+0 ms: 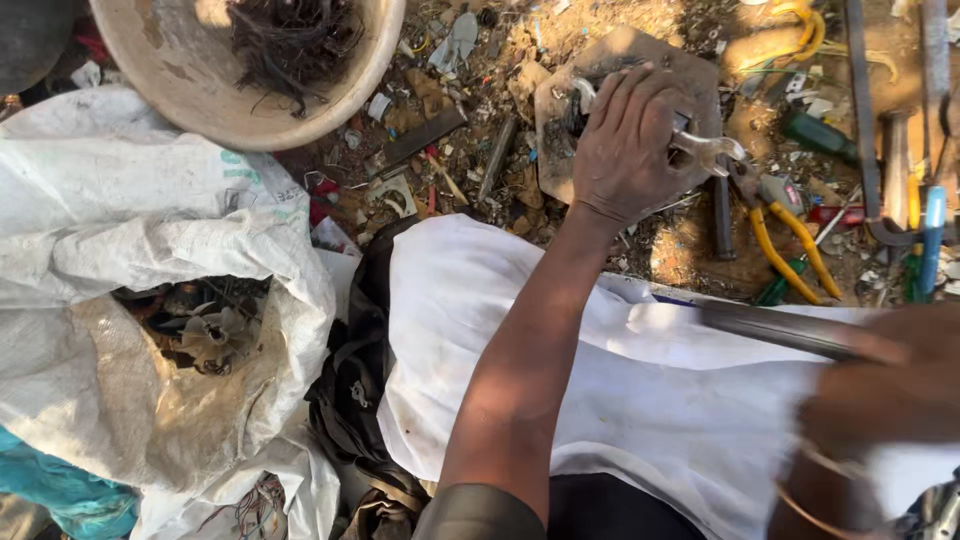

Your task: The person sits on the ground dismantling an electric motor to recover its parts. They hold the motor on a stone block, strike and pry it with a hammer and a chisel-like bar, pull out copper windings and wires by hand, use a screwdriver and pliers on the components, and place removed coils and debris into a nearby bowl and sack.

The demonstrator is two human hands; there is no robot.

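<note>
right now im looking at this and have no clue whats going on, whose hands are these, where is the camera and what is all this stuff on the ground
There is one picture, taken by a camera worn on a person's head and looking down, so both hands are that person's own. White cloth covers the lap.

The left hand presses a small metal part with a curved silvery piece against a flat worn block on the dirt. The right hand is blurred, gripping a dark metal rod or tool handle; what kind is not clear.

Scattered on the ground are yellow-handled pliers, a green-handled tool and other tools at the right edge. At top left stands a pale basin of tangled dark wire. At left, an open white sack holds scrap parts.
</note>
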